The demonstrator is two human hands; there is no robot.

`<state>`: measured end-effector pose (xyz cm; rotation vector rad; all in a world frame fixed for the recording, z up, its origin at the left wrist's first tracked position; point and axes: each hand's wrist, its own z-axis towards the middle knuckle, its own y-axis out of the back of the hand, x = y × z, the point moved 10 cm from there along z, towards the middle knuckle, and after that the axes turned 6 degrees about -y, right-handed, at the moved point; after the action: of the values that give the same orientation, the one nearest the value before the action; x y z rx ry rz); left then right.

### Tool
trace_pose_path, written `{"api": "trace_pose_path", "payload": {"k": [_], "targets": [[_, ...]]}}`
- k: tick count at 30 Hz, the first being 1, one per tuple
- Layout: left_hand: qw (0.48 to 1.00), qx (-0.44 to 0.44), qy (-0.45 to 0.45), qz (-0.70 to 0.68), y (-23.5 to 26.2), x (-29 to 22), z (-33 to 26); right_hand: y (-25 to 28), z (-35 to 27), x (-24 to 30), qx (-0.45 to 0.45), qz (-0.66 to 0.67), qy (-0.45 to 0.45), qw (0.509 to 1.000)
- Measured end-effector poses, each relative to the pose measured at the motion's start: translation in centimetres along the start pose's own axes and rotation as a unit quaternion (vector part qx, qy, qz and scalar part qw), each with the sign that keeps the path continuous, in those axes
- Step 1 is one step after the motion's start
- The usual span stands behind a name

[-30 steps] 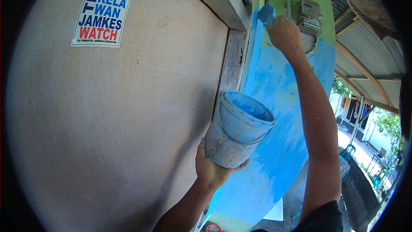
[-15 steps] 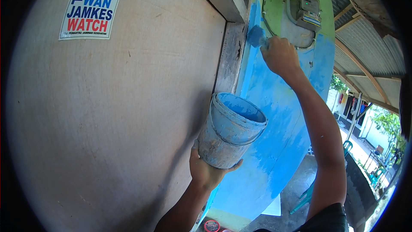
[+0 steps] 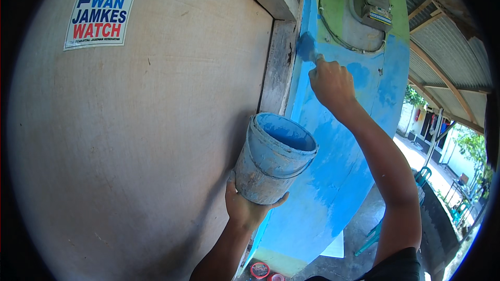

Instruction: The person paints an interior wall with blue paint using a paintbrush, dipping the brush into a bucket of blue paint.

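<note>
Far left, a pale tan, flat wooden door panel [image 3: 156,140] is filling my view, w/ a white rectangular sticker [image 3: 124,21] sitting up top. Right of it, a round, paint-crusted blue-and-grey bucket [image 3: 265,169], prob. plastic, is tilting a bit in front of the door's edge; I'm judging it stiff & not fragile, wt. depending on how full it is, rim prob. slippery, so the base is looking like the best hold. My left hand [image 3: 247,211] is cupping it from below, fingers spreading wide round the base, tips showing both sides. Next, a flat blue-coated brush [image 3: 306,47] is apparently touching the blue-and-green painted wall [image 3: 333,187]; it's looking light, w/ soft bristles, best held by the handle. My right hand [image 3: 333,86] is gripping that mostly hidden handle, fingers curling tight. Farther right, a grey boxy electric meter [image 3: 377,6] is hanging higher up.
</note>
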<state>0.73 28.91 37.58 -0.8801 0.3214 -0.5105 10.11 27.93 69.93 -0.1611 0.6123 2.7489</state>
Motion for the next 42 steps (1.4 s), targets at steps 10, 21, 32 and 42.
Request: {"api": "trace_pose_path", "payload": {"k": [10,21,32,42], "targets": [[0.999,-0.042,0.014,0.032,0.9,1.1,-0.3,5.4,3.9,-0.6,-0.106,0.014,0.020,0.994],[0.999,-0.021,0.001,0.042,2.2,0.9,-1.5,-0.7,-4.6,0.8,0.086,0.005,0.040,0.995],[0.999,-0.035,0.012,0.028,3.2,2.1,-1.4,0.5,0.0,-1.9,-0.023,0.012,0.017,1.000],[0.996,-0.082,0.004,0.043,5.6,1.7,-2.0,-3.6,-5.4,-1.9,0.100,0.034,0.096,0.990]]}}
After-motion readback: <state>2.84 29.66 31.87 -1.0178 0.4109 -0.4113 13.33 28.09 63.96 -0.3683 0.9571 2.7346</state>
